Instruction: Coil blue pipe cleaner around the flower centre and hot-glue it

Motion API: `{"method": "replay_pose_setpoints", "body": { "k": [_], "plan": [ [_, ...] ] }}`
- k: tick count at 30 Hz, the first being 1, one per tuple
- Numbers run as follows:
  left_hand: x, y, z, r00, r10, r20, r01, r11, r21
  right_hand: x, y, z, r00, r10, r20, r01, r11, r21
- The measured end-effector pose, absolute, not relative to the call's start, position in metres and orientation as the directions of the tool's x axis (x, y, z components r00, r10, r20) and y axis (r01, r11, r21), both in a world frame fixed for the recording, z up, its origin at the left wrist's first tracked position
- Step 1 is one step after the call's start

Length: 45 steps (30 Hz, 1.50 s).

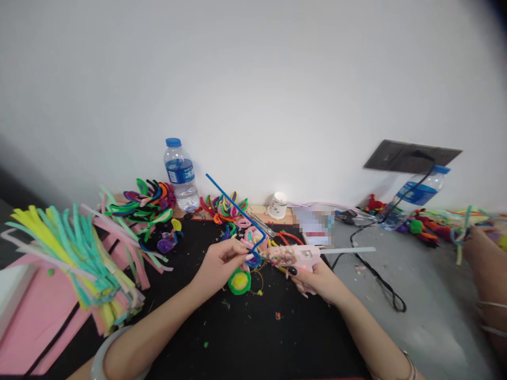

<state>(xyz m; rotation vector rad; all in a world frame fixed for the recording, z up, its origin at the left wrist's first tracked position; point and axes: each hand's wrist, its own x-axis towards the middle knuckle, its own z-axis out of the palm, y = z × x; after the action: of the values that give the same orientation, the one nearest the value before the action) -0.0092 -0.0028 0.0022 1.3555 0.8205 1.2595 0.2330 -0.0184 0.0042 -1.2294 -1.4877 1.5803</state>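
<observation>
My left hand (225, 264) pinches a bent blue pipe cleaner (233, 203), whose long end sticks up and to the left. Its lower end meets a small blue coil (254, 259) by my fingertips. My right hand (317, 279) is wrapped round a pale pink glue gun (307, 258). The gun's crusted nozzle points left at the blue coil; whether they touch I cannot tell. A whitish glue stick (348, 250) juts from the gun's back. Just below my left fingers lies a green disc with a yellow middle (239, 282).
Bundled pipe cleaners (75, 253) lie at left. A water bottle (181, 177), a paper cup (278, 206), scissors (263, 226) and red-handled pliers (291, 237) stand or lie behind. A black cable (376, 279) crosses the grey table; another person's hand (481, 245) is at right.
</observation>
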Motion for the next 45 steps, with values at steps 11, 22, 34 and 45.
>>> {"method": "replay_pose_setpoints", "body": {
  "k": [11,22,34,45],
  "plan": [
    [-0.007,-0.001,0.007,0.038,0.98,0.198,-0.211,-0.186,0.96,0.233,-0.017,0.005,-0.352,0.914,-0.202,0.172,-0.149,-0.974],
    [-0.006,-0.002,0.013,0.033,0.993,0.111,-0.208,-0.102,0.973,0.236,-0.018,-0.003,-0.355,0.919,-0.172,0.115,-0.14,-0.983],
    [-0.007,-0.002,0.014,0.058,0.996,0.072,-0.246,-0.056,0.968,0.236,-0.017,-0.003,-0.362,0.917,-0.169,0.145,-0.124,-0.982],
    [-0.005,-0.002,0.01,0.087,0.996,0.015,-0.261,0.008,0.965,0.233,-0.016,-0.007,-0.361,0.921,-0.145,0.134,-0.102,-0.986]
  ]
}}
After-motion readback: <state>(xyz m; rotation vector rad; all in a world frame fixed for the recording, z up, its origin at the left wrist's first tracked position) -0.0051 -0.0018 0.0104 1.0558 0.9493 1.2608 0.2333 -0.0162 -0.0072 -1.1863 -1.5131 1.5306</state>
